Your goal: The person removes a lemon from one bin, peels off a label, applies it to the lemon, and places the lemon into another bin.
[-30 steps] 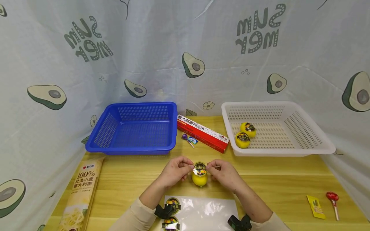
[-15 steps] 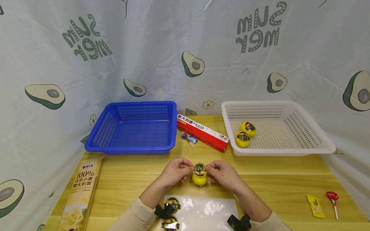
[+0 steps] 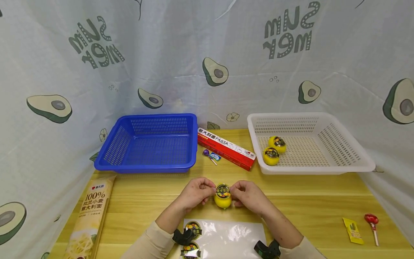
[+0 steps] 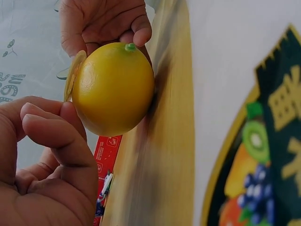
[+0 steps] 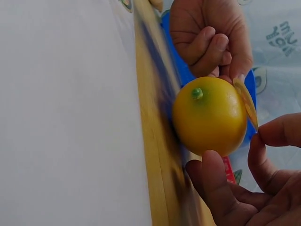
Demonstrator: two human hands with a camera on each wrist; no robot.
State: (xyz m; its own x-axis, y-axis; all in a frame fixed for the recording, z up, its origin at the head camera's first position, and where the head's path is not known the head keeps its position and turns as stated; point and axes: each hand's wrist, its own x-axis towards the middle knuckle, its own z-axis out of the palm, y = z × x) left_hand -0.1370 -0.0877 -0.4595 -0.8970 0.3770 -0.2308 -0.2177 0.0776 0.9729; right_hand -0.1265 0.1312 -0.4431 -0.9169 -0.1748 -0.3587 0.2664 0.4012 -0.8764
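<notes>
A yellow lemon [image 3: 222,202] with a green stem tip stands on the table between both hands. On its upper side, a round black-and-gold fruit sticker [image 3: 223,190] lies against the peel or just off it. My left hand [image 3: 198,193] pinches one end of the sticker between thumb and forefinger. The opposite end is pinched by my right hand [image 3: 250,196]. In the left wrist view the sticker [image 4: 74,75] appears edge-on beside the lemon [image 4: 115,89]. The right wrist view shows right fingertips [image 5: 214,162] at or near the lemon's side; contact is unclear.
A white sheet [image 3: 231,237] with round stickers [image 3: 193,230] lies in front. Behind are a blue basket [image 3: 158,154], a red pasta box [image 3: 226,149] and a white basket [image 3: 310,158] containing two stickered lemons [image 3: 271,156]. A pasta bag [image 3: 88,219] lies left; a red lollipop [image 3: 372,218], right.
Both hands keep their pinch on the sticker and have barely moved. The sticker has tilted slightly, so its glare has faded and its print shows more clearly.
</notes>
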